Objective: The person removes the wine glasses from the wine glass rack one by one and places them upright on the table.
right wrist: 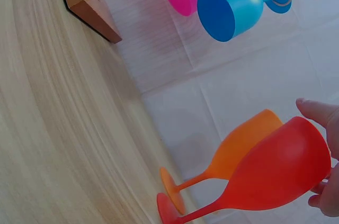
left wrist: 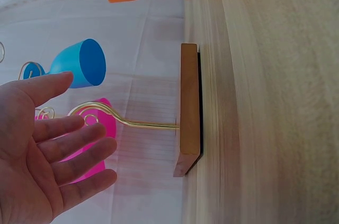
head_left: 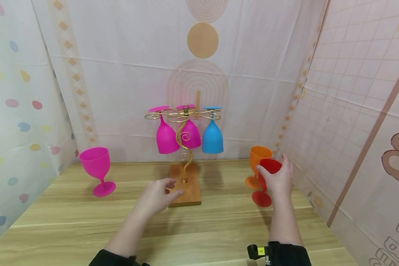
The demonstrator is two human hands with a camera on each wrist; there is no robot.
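In the head view, my right hand (head_left: 278, 181) is around the bowl of a red goblet (head_left: 262, 198), thumb on its left and fingers on its right. The right wrist view shows the thumb stretched out beside the rim, while the bowl partly hides the other fingers. The red goblet stands upright, just in front of an orange goblet (head_left: 260, 152). My left hand (head_left: 157, 195) hovers near the wooden base (head_left: 190, 195) of a gold wire rack (head_left: 187, 151), its fingers loosely bent and holding nothing. Two pink goblets (head_left: 167, 138) and a blue goblet (head_left: 212, 138) hang upside down from the rack.
Another pink goblet (head_left: 96, 162) stands upright at the left of the wooden table (head_left: 203, 236). Patterned cloth (head_left: 126, 85) hangs behind the table and along both sides. The right-hand goblets stand near the right cloth.
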